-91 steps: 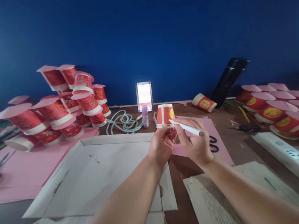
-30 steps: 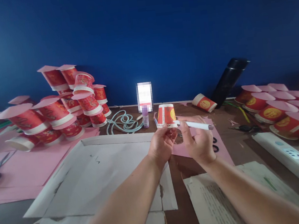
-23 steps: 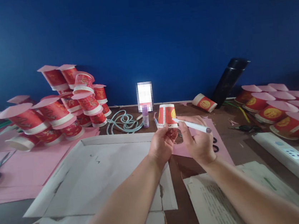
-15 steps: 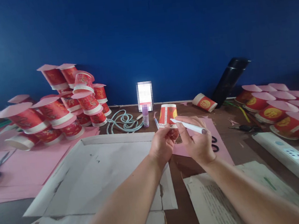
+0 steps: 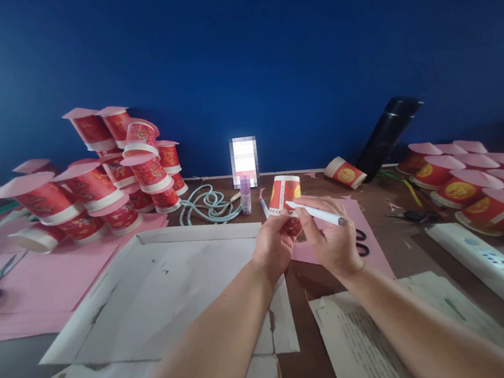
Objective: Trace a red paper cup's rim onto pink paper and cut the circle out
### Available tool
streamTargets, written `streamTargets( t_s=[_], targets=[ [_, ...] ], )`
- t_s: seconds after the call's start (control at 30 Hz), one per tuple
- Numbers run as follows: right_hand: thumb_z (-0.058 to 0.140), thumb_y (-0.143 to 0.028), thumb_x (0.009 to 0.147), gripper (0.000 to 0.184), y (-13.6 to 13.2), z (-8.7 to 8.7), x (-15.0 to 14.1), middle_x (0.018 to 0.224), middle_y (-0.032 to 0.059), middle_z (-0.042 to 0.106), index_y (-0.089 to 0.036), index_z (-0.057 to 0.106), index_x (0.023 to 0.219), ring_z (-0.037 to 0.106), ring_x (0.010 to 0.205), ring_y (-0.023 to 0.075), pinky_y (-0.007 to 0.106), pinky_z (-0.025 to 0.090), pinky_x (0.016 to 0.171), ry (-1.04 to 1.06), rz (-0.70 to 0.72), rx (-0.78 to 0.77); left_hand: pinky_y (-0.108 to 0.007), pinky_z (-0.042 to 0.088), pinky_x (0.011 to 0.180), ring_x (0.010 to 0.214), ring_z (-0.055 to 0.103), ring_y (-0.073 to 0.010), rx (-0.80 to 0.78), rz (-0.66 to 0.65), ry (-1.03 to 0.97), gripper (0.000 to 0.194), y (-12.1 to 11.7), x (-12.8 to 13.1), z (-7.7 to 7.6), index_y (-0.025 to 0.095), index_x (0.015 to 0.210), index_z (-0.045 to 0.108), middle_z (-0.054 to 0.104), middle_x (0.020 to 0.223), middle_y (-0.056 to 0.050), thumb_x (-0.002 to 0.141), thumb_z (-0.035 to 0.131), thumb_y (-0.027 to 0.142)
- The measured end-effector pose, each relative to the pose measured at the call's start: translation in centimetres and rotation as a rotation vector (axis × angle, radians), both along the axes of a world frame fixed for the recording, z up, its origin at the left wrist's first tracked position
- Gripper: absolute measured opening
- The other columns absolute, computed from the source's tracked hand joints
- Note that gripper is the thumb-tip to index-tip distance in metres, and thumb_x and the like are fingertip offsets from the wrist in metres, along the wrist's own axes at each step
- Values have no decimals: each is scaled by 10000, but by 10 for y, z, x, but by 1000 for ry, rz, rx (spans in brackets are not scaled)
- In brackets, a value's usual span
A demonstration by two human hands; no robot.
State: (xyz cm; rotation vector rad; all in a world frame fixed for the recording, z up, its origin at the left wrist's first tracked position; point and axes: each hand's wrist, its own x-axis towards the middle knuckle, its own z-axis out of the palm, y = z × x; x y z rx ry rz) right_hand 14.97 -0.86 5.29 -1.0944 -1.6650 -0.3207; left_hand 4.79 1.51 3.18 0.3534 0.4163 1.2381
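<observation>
Head view: the left hand (image 5: 276,241) pinches the white rim of a red cup (image 5: 284,192), which is held up near the middle, bottom end upward. The right hand (image 5: 333,237) is closed around a white pen (image 5: 319,213), its tip at the cup's lower part. Upright just left of the cup is a purple tube (image 5: 245,196); farther left lies a coiled cable (image 5: 211,206). At far right, a black bottle (image 5: 387,137) leans near a tipped cup stack (image 5: 345,173).

your red cup (image 5: 278,194) turned and shifted slightly right, its gold emblem (image 5: 298,190) nearer the right edge than before
</observation>
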Motion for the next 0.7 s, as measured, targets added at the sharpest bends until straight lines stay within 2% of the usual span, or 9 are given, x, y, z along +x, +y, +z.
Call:
streamTargets(
  t_s=[0.4, 0.7],
  targets=[
    [575, -234, 906, 156, 1, 0, 1, 957, 49, 746, -223, 681, 1020, 669, 935, 209, 391, 497, 870, -6, -6, -15, -244, 448, 779, 761, 613, -120, -2, -12, 8, 154, 0, 0, 0, 143, 865, 660, 672, 820, -38, 728, 707, 195],
    [564, -254, 911, 132, -1, 1, 0, 932, 42, 753, -225, 680, 968, 681, 930, 212, 397, 480, 884, -27, -8, -34, -258, 452, 839, 827, 633, -137, 6, -13, 0, 124, 0, 0, -1, 148, 785, 633, 671, 825, -45, 711, 722, 194]
  ],
)
